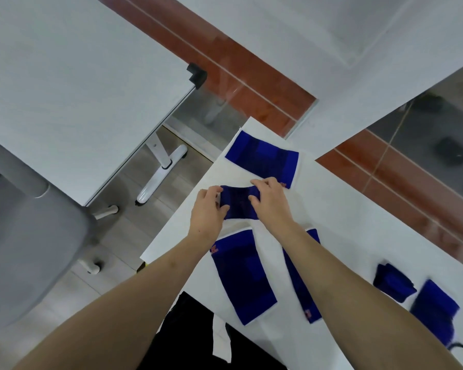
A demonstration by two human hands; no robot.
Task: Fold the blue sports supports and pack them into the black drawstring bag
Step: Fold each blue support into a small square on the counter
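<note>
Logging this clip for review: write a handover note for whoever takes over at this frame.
Left hand and right hand both grip the small support, mid-fold on the table.
Flat, unfolded: far support, near support, narrow support under the right forearm.
Two bundles at right look folded.
Black fabric at the near edge may be the bag; nothing visibly packed.
Left: finish folds, pack all.

- The left hand (207,206) and the right hand (269,200) hold a small blue support (238,202) by its two ends, over the white table (345,209).
- A flat blue support (262,158) lies past the hands.
- Two more (242,276) (302,287) lie near the arms.
- A gray chair (24,236) stands at the left.
</note>
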